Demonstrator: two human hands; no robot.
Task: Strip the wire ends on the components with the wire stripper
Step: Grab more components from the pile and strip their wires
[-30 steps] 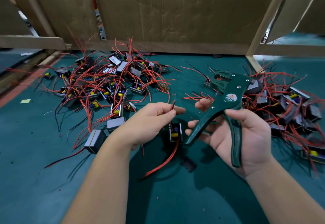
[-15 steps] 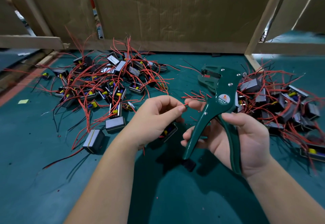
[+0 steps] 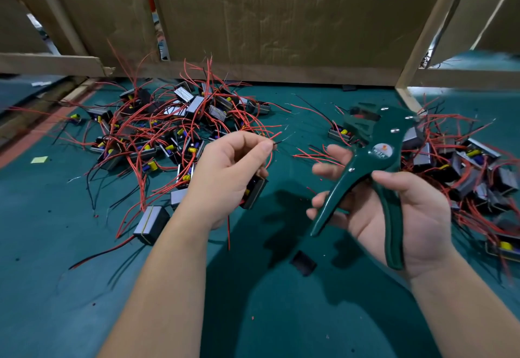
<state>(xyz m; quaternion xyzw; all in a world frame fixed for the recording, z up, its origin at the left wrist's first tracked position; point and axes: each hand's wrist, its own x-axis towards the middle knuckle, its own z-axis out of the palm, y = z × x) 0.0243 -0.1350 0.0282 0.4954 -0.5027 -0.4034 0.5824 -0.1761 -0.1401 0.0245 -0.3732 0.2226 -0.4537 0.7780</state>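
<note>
The only lettering that could be read stood on a small round white-and-orange label (image 3: 382,152) stuck to the dark green metal wire stripper (image 3: 363,172), on the flat of its body just below three silver rivets and above where the two handles parted. Under an orange emblem ran one short line of dark capitals on the white lower half, slightly blurred, which looked like "W01A"; its two middle characters could not be told for certain. Any markings on the small grey-cased components (image 3: 196,104) with red wires were too small to read
</note>
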